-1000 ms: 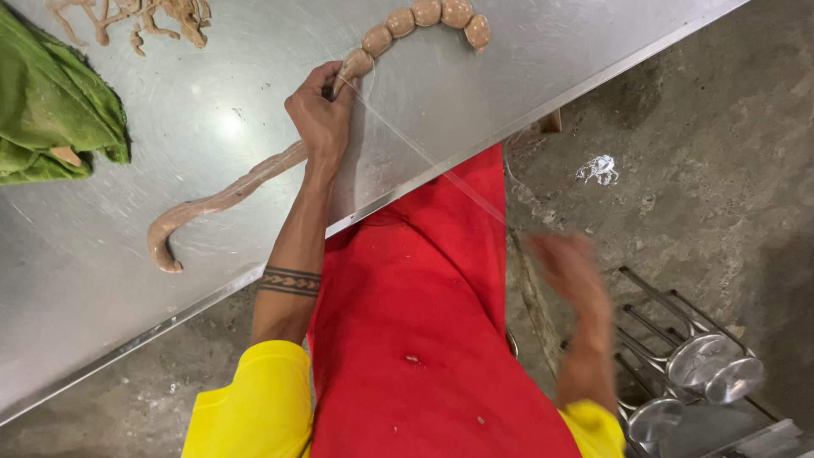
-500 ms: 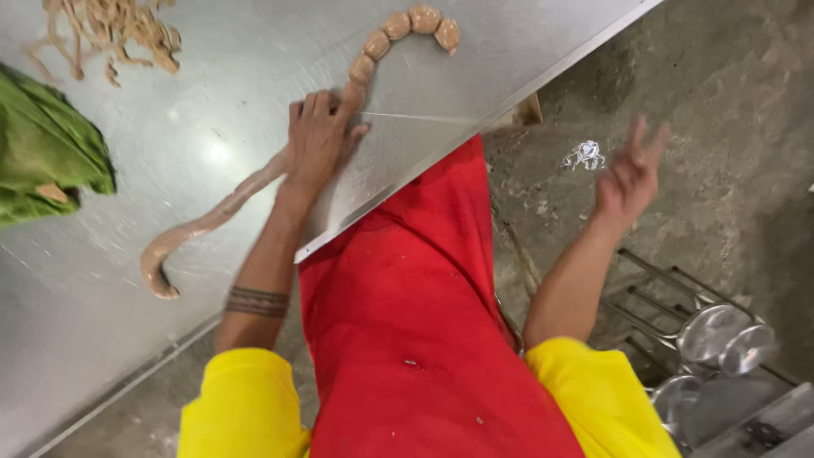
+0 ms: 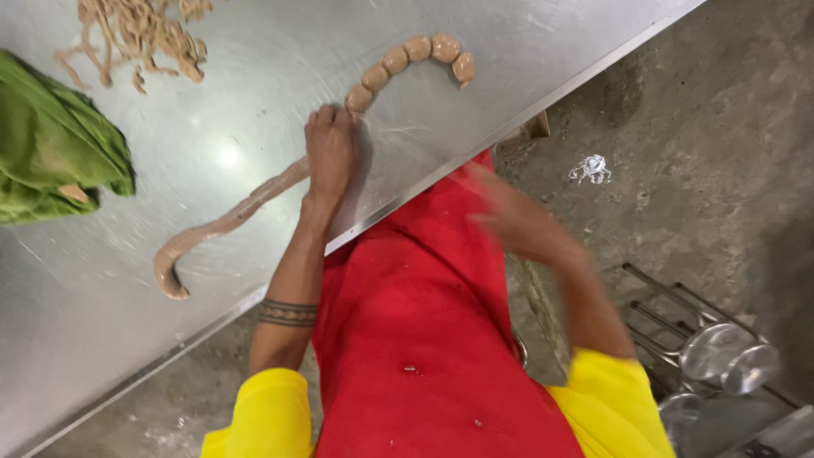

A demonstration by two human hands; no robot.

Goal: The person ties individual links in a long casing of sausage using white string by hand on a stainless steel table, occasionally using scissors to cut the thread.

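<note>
Steel table [image 3: 509, 76] over a rough concrete floor [image 3: 721, 110], seen from above. Item one — dough rope [image 3: 229, 222]: a long tan roll lying flat on the table, running from a hooked end at lower left up to the left hand, apart from the table's edge along most of its run. Item two — dough pieces [image 3: 415, 51]: a curved row of small rounds, touching one another, starting just beyond the fingertips and arcing toward the table's far corner. Left hand [image 3: 329, 154]: palm down on the rope's upper end, fingers curled over it, pressing rather than lifting. Right hand [image 3: 513, 216]: off the table, in front of the red apron [image 3: 424, 339], blurred; whether open or closed cannot be told, and it holds nothing visible. Green cloth [image 3: 51, 144]: bunched at the far left, well apart from the rope. Dough scraps [image 3: 136, 34]: a tangle of thin strands at the top left. Wire rack [image 3: 678, 314] with metal lids at lower right, on the floor. Risks, as judged — the last round sits near the table's edge and a nudge could roll it onto the floor; uneven pressure from one hand may thin or tear the rope; the smooth steel could let it slide.
</note>
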